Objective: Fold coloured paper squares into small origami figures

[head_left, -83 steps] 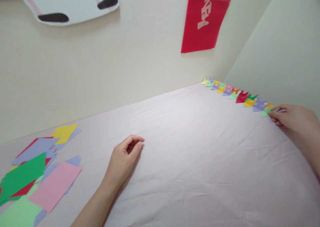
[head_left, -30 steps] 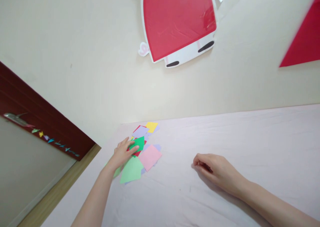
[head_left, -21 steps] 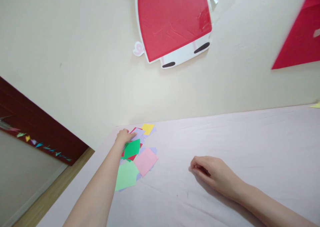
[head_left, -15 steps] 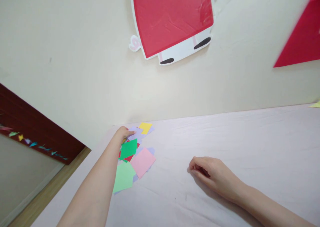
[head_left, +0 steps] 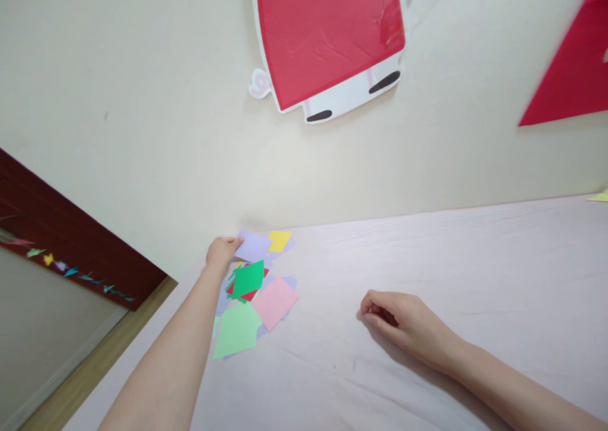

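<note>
My left hand [head_left: 223,250] is closed on the left corner of a lavender sheet of paper [head_left: 254,246] near the wall. A yellow sheet [head_left: 279,241] lies just right of that sheet. Nearer to me are a dark green sheet [head_left: 248,280] over red ones, a pink sheet [head_left: 275,303] and a light green sheet [head_left: 237,331], overlapping other lavender pieces. My right hand [head_left: 394,317] rests on the white cloth with its fingers curled in, apart from the papers. Whether anything is inside those fingers is hidden.
A white cloth [head_left: 332,380] covers the surface up to the pale wall [head_left: 166,102]. On the wall are a red and white cutout [head_left: 332,32] and a red piece [head_left: 565,70]. A pale yellow corner [head_left: 599,197] shows at far right; a dark red panel [head_left: 95,241] stands left.
My left hand has moved slightly left and gripped the lavender sheet, which has shifted left and turned. My right hand stays in the same pose. The view has shifted a little.
</note>
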The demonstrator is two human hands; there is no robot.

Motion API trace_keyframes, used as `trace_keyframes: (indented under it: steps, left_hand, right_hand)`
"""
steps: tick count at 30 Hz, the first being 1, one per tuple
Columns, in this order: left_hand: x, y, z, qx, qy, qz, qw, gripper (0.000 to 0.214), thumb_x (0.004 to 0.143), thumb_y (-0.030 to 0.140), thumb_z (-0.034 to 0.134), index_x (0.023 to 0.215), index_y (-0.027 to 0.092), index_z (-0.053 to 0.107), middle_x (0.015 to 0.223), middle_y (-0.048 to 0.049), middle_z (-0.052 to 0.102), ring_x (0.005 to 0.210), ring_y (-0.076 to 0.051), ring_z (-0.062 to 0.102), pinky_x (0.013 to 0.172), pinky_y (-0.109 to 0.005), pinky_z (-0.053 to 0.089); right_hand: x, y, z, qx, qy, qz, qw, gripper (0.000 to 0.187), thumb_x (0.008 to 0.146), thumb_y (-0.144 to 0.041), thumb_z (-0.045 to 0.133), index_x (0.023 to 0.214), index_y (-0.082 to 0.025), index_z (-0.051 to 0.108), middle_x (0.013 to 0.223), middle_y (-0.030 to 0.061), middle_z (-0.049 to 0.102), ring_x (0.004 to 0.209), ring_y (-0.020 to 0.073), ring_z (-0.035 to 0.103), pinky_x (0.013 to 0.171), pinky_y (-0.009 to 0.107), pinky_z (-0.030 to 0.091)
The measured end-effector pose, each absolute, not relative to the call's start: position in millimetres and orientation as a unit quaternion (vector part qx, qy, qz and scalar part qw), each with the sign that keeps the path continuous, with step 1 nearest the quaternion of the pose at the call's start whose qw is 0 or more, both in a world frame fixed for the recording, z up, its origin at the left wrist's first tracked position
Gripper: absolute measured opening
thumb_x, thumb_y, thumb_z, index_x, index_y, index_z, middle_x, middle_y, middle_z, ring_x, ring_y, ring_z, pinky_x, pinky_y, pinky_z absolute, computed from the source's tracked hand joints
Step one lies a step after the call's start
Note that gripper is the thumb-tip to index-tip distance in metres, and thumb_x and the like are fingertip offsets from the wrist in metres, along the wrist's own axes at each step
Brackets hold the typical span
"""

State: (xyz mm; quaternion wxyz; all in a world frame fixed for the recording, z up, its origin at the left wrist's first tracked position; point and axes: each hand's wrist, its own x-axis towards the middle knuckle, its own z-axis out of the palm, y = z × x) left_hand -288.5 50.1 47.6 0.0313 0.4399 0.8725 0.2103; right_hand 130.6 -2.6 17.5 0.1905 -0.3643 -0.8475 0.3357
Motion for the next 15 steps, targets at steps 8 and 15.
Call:
trace_keyframes:
  steps: [8, 15]
  left_hand:
    - [-184.1, 26.6, 73.6, 0.593, 0.761, 0.249, -0.085, 0.034, 0.098, 0.030, 0.041, 0.115, 0.018, 0.067, 0.128, -0.0100, 0.058, 0.119, -0.027, 0.050, 0.104, -0.042, 0.038]
    - [-10.8, -39.8, 24.2, 0.883, 0.444, 0.149, -0.039, 0.023, 0.095, 0.032, 0.054, 0.115, 0.027, 0.063, 0.116, -0.0034, 0.063, 0.095, -0.018, 0.057, 0.081, -0.032, 0.049]
  right_hand:
    - [147.0, 13.0, 17.2, -0.357, -0.825, 0.248, 0.361, 0.027, 0.089, -0.019, 0.045, 0.116, -0.020, 0.051, 0.101, 0.0078, 0.063, 0.084, 0.0185, 0.060, 0.076, 0.032, 0.050]
    - [194.3, -3.5, 20.9, -0.303, -0.900, 0.077, 0.303, 0.031, 0.078, -0.004, 0.050, 0.101, -0.022, 0.060, 0.105, 0.0084, 0.064, 0.102, 0.0242, 0.056, 0.087, 0.039, 0.048]
